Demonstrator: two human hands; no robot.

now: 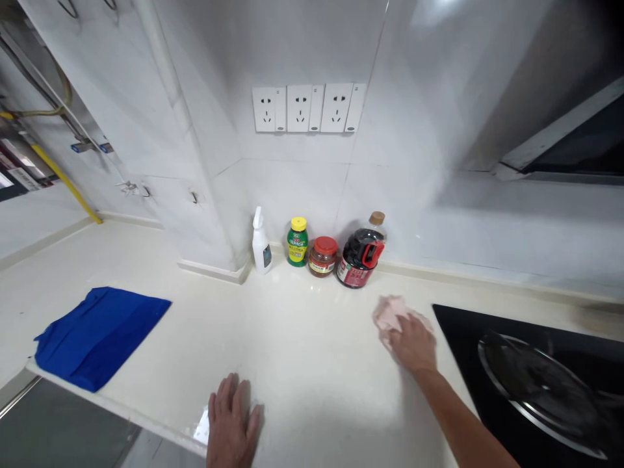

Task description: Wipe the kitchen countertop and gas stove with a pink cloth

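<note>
My right hand (414,341) is closed on a pale pink cloth (390,312) and presses it to the white countertop (302,351), just left of the black cooktop. Some fingertips are hidden in the cloth, and hand and cloth are slightly blurred. Near the front edge, my left hand (231,419) lies flat on the counter, its fingers spread and holding nothing. Behind the cloth stands a large dark sauce bottle (358,260) with a red handle. To its left are a red-lidded jar (322,257), a green bottle with a yellow cap (297,242) and a white spray bottle (262,244).
A black cooktop (453,325) with a glass lid (541,383) on it is at the right. A blue cloth (102,331) lies at the left. Sockets (302,107) are on the tiled wall, a pillar (199,182) juts out, and a range hood (565,130) hangs upper right.
</note>
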